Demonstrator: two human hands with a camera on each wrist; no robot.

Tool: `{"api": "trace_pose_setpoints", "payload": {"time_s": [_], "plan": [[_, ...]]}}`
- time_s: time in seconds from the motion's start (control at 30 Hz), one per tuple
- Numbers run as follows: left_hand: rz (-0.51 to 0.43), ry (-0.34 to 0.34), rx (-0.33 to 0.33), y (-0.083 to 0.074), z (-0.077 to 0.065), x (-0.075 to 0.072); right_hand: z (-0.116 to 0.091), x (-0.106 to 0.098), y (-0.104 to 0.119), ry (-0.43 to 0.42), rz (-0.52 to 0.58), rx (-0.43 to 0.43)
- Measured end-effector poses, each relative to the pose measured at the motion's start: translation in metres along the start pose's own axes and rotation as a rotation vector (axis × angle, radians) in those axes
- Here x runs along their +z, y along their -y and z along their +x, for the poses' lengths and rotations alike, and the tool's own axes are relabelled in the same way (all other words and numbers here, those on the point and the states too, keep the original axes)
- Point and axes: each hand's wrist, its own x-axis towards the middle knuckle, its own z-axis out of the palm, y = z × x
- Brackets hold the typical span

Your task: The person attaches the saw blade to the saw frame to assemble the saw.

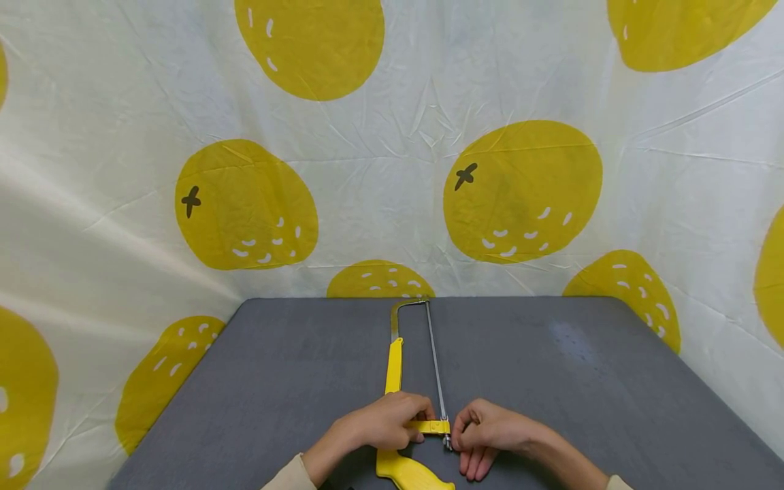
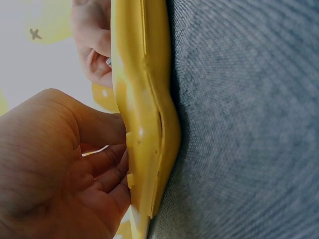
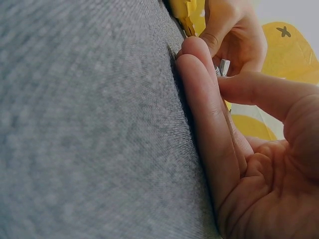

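Observation:
A hacksaw with a yellow handle lies on the grey table, its thin blade on the right side of the frame. My left hand holds the saw by the yellow crosspiece at the near end of the blade. Close to that crosspiece, my right hand has its thumb and forefinger at the metal wing nut. In the right wrist view the thumb tip meets the wing nut, while the forefinger is mostly hidden. The yellow handle fills the middle of the left wrist view.
Grey cloth-like covering forms the table top. Behind and beside it hangs a white curtain printed with yellow fruit. The saw's far end reaches close to the table's back edge.

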Motion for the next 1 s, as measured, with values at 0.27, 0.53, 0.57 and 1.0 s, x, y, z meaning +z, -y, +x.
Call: {"api": "trace_pose_setpoints", "payload": {"time_s": [0.27, 0.53, 0.57, 1.0], "plan": [[0.008, -0.004, 0.004, 0.0001, -0.0002, 0.001, -0.0004, 0.0009, 0.0001, 0.0, 0.002, 0.0], [0.017, -0.01, 0.009, 0.0006, -0.0004, 0.002, 0.0, 0.0009, -0.0018, -0.004, -0.001, 0.003], [0.016, -0.009, 0.008, 0.0006, -0.0005, 0.002, 0.0001, 0.001, -0.0019, -0.005, -0.002, 0.003], [0.018, -0.007, 0.011, 0.0014, -0.0001, 0.0029, -0.0006, 0.0006, -0.0015, 0.007, 0.002, -0.001]]}}
